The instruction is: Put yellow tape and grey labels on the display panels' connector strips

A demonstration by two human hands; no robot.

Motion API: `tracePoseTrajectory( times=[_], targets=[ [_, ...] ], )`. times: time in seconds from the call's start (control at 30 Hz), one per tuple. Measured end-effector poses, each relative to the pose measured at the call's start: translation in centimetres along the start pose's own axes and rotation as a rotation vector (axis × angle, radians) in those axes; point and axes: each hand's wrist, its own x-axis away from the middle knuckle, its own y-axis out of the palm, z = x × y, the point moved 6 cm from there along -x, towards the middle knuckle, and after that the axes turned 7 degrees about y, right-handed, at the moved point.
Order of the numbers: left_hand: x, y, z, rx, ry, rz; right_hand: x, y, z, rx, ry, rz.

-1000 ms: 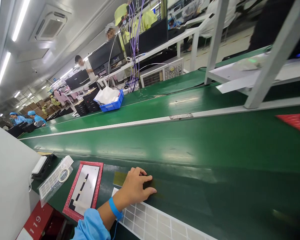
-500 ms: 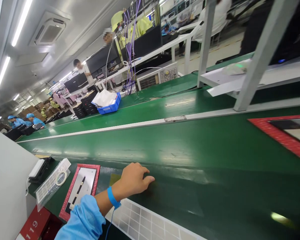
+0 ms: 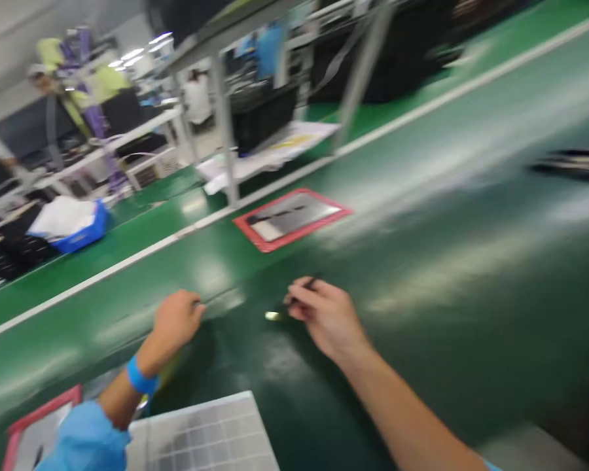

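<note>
My left hand (image 3: 177, 318), with a blue wristband (image 3: 141, 375) at its wrist, is over the green work surface, thumb and fingers pinched together. Whatever sits between its fingertips is too small and blurred to name. To the right, my right hand (image 3: 326, 314) is closed around a thin dark tool (image 3: 311, 283), mostly hidden by the fingers. A small shiny yellowish piece (image 3: 272, 316) lies just left of the right fingertips. Below the left hand is a white sheet of grid labels (image 3: 211, 435).
Beyond my hands lies a red-bordered panel (image 3: 308, 238), and another red-framed panel (image 3: 44, 415) is at lower left. A blue bin (image 3: 84, 230) with white contents stands across the white rail (image 3: 127, 263). Metal posts hold a shelf of papers (image 3: 285, 154).
The view has swung to the right. My right hand has come into sight with a thin dark tool, and my left hand's fingers have closed into a pinch.
</note>
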Motion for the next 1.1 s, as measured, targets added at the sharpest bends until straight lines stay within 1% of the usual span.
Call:
tracePoseTrajectory(
  times=[0.07,0.13,0.23,0.3,0.37,0.53,0.63,0.77,0.9,1.0,1.1],
  targets=[
    [-2.9,-0.4,0.2,-0.015,0.04,-0.008,-1.2,-0.6,1.2,-0.017,0.077,0.027],
    [-5.5,-0.2,0.8,-0.015,0.078,-0.023,-2.1,-1.1,2.0,-0.045,0.115,0.043],
    [-8.7,0.4,2.2,-0.003,0.115,-0.048,-2.2,-1.2,2.4,-0.089,0.142,0.034],
    [-11.1,0.8,3.1,-0.002,0.112,-0.04,-1.9,-1.2,2.4,-0.114,0.157,0.02],
    [-14.4,0.8,3.9,-0.007,0.093,-0.008,-1.7,-1.3,2.3,-0.134,0.175,0.012],
    [-24.4,0.2,4.8,-0.005,0.051,0.074,-1.8,-1.6,2.8,-0.164,0.214,0.028],
    [-29.0,-0.7,5.1,0.011,0.067,0.127,-2.1,-1.6,3.0,-0.172,0.212,0.058],
    [-32.6,-1.3,5.8,0.035,0.082,0.153,-2.8,-1.1,3.0,-0.176,0.193,0.081],
    [-35.1,-0.8,5.6,0.059,0.023,0.121,-3.7,-1.0,3.2,-0.186,0.173,0.081],
    [-36.3,-0.4,4.8,0.11,-0.027,0.063,-3.8,-0.9,3.5,-0.199,0.175,0.07],
    [-36.5,-0.1,4.0,0.223,-0.056,0.014,-3.8,-0.9,4.1,-0.211,0.182,0.049]
  ],
)
